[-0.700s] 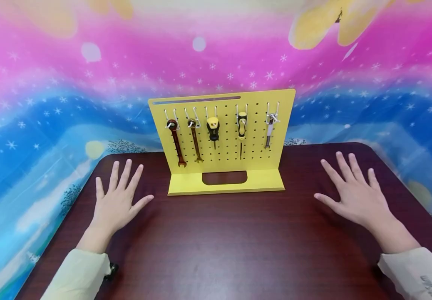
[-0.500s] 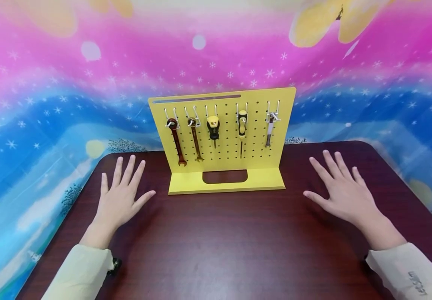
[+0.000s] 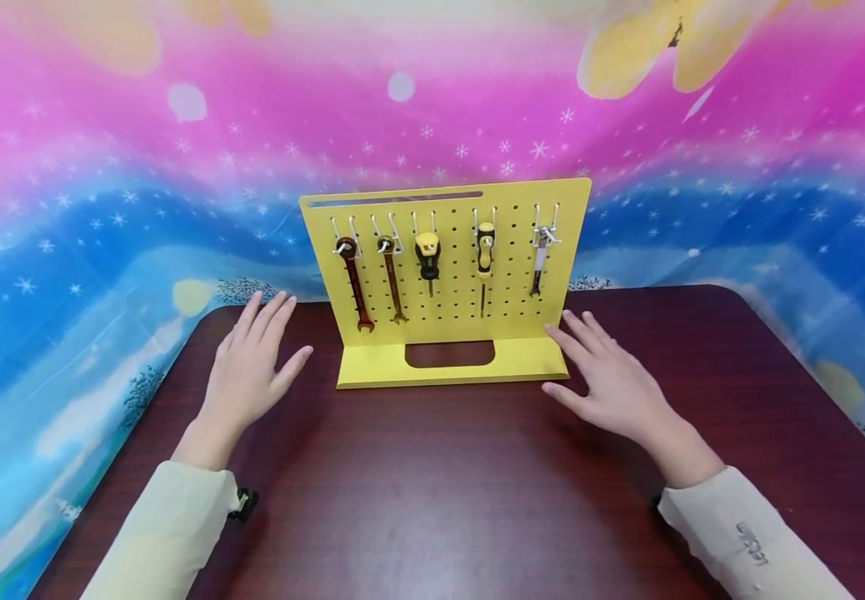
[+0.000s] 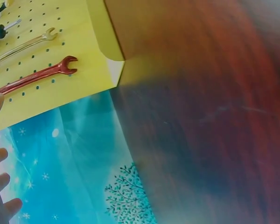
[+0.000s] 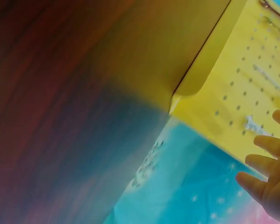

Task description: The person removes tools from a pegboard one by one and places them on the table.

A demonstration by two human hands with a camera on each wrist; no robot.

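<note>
A yellow board (image 3: 451, 333) stands upright at the back of the dark wooden table (image 3: 432, 475), its foot with a cut-out lying toward the person; white hooks (image 3: 433, 222) on it carry, from left to right, a red wrench (image 3: 356, 285), a brass-coloured wrench (image 3: 392, 283), a short screwdriver (image 3: 427, 257), a longer screwdriver (image 3: 485, 250) and a small wrench (image 3: 541, 254); behind it all hangs a printed cloth (image 3: 432, 125).

The left hand (image 3: 247, 367) is wide, fingers extended and thumb apart, over the table left of the board; the red wrench is the tool nearest it; a dark object (image 3: 243, 504) shows at the left cuff (image 3: 207, 483).

The right hand (image 3: 616, 385) is wide too, fingers stretched toward the board; its fingertips cover a bit of the board's lower right edge, though whether they touch cannot be told; in the right wrist view these fingers partly block the small wrench.
</note>
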